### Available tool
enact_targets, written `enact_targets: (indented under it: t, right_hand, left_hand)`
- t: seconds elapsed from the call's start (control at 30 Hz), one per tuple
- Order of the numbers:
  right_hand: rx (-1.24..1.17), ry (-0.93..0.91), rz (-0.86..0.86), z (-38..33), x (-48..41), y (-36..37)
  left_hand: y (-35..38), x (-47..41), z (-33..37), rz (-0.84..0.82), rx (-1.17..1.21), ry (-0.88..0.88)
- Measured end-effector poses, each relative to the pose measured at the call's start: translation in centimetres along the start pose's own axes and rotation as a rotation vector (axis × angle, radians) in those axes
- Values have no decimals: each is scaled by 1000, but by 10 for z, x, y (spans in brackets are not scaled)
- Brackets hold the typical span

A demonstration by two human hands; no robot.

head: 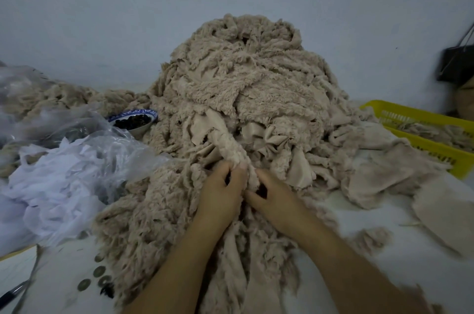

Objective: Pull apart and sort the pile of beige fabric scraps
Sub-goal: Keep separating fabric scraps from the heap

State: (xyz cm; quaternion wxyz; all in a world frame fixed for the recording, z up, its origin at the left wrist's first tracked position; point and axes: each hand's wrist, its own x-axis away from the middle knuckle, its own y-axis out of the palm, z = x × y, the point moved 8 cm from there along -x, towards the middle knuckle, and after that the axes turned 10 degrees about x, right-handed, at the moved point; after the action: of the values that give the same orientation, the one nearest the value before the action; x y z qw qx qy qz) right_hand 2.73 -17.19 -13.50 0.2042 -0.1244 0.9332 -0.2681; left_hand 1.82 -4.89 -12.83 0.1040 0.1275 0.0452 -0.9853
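A tall pile of beige fleecy fabric scraps (246,78) fills the middle of the table and spills toward me. From its front hangs a rolled fleecy strip (230,145). My left hand (220,195) grips the lower end of that strip with curled fingers. Just to its right, my right hand (277,201) pinches the same strip's edge between thumb and fingers. Both hands meet at the foot of the pile. More flat beige pieces (379,175) lie spread to the right.
Clear plastic bags with white fabric (59,175) crowd the left. A blue-and-white bowl of dark bits (133,120) sits behind them. A yellow basket (420,131) holding scraps stands at the right. Coins (98,275) and scissors (15,290) lie at the near left.
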Motion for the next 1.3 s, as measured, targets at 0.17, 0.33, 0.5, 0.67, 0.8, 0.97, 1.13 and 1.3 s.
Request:
enact_targets:
  t: [0.17, 0.33, 0.5, 0.67, 0.8, 0.97, 1.13, 1.3]
  right_hand:
    - [-210, 121, 91, 8, 0, -8]
    - [-766, 373, 306, 41, 0, -29]
    - [-914, 341, 295, 44, -3, -37]
    - [10, 248, 122, 33, 0, -34]
    - [405, 176, -279, 32, 6, -3]
    - [-77, 170, -71, 18, 1, -21]
    - [-900, 365, 154, 30, -1, -37]
    - [-946, 349, 212, 32, -3, -34]
  left_hand:
    - [3, -1, -9, -49, 239, -152]
    - [16, 1, -13, -276, 660, -405]
    - [21, 3, -4, -449, 798, -360]
    - [-8, -12, -9, -146, 1131, -361]
    - [-41, -20, -28, 232, 1237, -373]
    - [-64, -13, -11, 391, 4, -137]
    - [-5, -1, 32, -35, -190, 303]
    - [45, 21, 3, -470, -36, 28]
